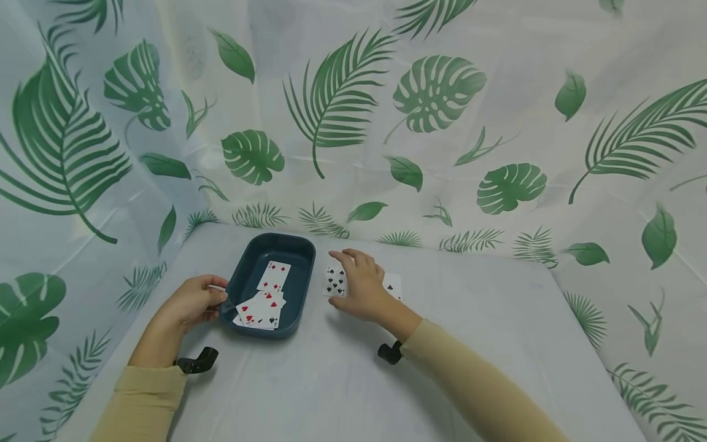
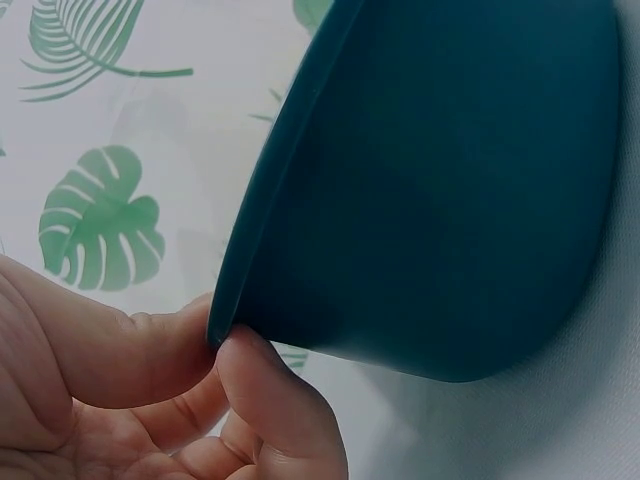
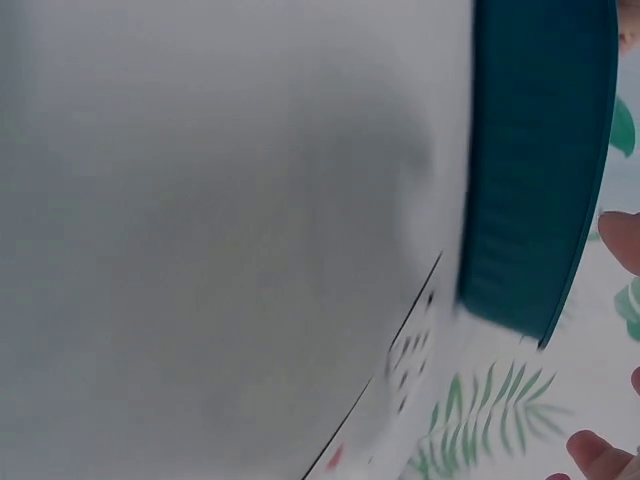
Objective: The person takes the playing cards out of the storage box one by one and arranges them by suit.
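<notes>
At the left, my left hand [image 1: 190, 304] pinches the rim of a dark blue plastic basin [image 1: 302, 288] between thumb and finger. The left wrist view shows the thumb and finger [image 2: 280, 400] on that rim close up. Inside the basin lie a diamonds card [image 1: 274, 276] and several overlapping playing cards [image 1: 262, 309], hearts among them. Just right of the basin my right hand [image 1: 361, 285] hovers with fingers spread and loosely bent, holding nothing. Under and beside it are a black-suited card [image 1: 334, 283] and another card [image 1: 392, 283], both partly hidden by the hand.
A white cloth covers the table [image 1: 342, 393]. Behind it and at the sides hangs a white curtain [image 1: 342, 190] printed with green leaves. Black camera mounts [image 1: 199, 361] are strapped at both wrists.
</notes>
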